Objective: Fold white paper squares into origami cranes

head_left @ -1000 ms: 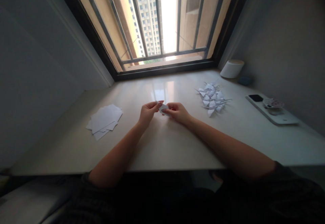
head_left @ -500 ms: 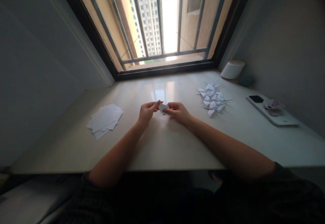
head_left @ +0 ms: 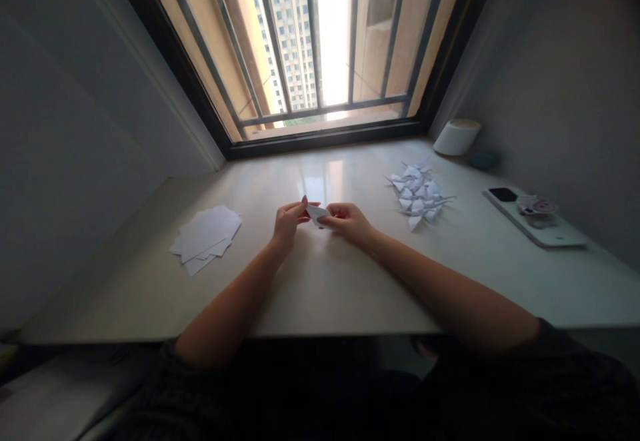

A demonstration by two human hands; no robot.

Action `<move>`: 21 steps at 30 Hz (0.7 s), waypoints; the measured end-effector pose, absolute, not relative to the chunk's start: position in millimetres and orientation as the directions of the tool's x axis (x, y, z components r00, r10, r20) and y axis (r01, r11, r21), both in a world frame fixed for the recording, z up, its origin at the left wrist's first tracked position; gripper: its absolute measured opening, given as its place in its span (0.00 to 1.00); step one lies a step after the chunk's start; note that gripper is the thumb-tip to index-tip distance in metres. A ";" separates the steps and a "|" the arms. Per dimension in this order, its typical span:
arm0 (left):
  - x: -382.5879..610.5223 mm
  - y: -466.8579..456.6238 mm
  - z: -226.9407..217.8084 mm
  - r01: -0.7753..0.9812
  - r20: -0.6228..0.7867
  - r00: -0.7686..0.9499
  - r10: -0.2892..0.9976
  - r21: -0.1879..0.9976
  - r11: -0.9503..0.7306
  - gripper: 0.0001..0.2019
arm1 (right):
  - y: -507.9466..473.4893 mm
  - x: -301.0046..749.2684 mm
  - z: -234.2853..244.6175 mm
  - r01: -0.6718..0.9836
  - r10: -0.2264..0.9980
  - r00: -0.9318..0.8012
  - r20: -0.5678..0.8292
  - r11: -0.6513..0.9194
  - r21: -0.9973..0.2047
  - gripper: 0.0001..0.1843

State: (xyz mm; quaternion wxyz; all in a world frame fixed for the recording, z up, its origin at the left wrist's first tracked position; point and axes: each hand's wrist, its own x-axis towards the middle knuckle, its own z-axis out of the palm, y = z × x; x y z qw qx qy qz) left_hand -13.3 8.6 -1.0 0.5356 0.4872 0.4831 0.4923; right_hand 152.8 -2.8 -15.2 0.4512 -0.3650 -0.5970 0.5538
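Note:
Both my hands meet over the middle of the pale desk (head_left: 320, 281). Between them is a small folded piece of white paper (head_left: 317, 212). My left hand (head_left: 289, 221) pinches its left side with thumb and fingers curled. My right hand (head_left: 350, 220) pinches its right side, fingers closed round it. The paper is lifted a little above the desk. To the left lies a loose stack of white paper sheets (head_left: 206, 237). A pile of finished white folded paper figures (head_left: 419, 193) lies to the right of my hands.
A barred window (head_left: 315, 48) runs along the back of the desk. At the back right stands a white cylinder (head_left: 456, 136) with a small blue object (head_left: 483, 159) beside it. A white phone (head_left: 533, 224) with a round charm on it lies at the right. Walls close in both sides.
The folded paper has turned slightly between my fingers and my left fingertips have shifted on it. Both hands stay in the same spot.

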 end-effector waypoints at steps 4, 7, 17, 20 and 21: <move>-17.7 13.0 2.3 -0.098 -0.061 -0.040 0.997 0.994 0.057 0.27 | -2.8 152.5 -18.3 -0.060 0.941 -0.309 0.138 0.125 -0.990 0.19; -19.5 12.9 6.0 -0.098 -0.055 0.006 0.998 0.994 0.056 0.29 | -2.1 152.7 -20.2 -0.089 0.946 -0.282 0.161 0.141 -0.986 0.20; -7.2 3.8 0.3 0.021 0.026 0.058 0.998 0.999 -0.028 0.17 | -1.3 152.6 -13.9 -0.059 0.946 -0.272 0.177 0.168 -0.984 0.22; -6.4 3.7 0.6 0.003 0.040 0.003 0.999 0.999 -0.040 0.16 | -1.3 152.5 -13.5 -0.062 0.945 -0.273 0.178 0.167 -0.984 0.23; -6.4 3.7 0.4 0.009 0.057 -0.007 0.998 0.998 -0.057 0.15 | -1.4 152.6 -13.9 -0.053 0.947 -0.270 0.175 0.167 -0.984 0.23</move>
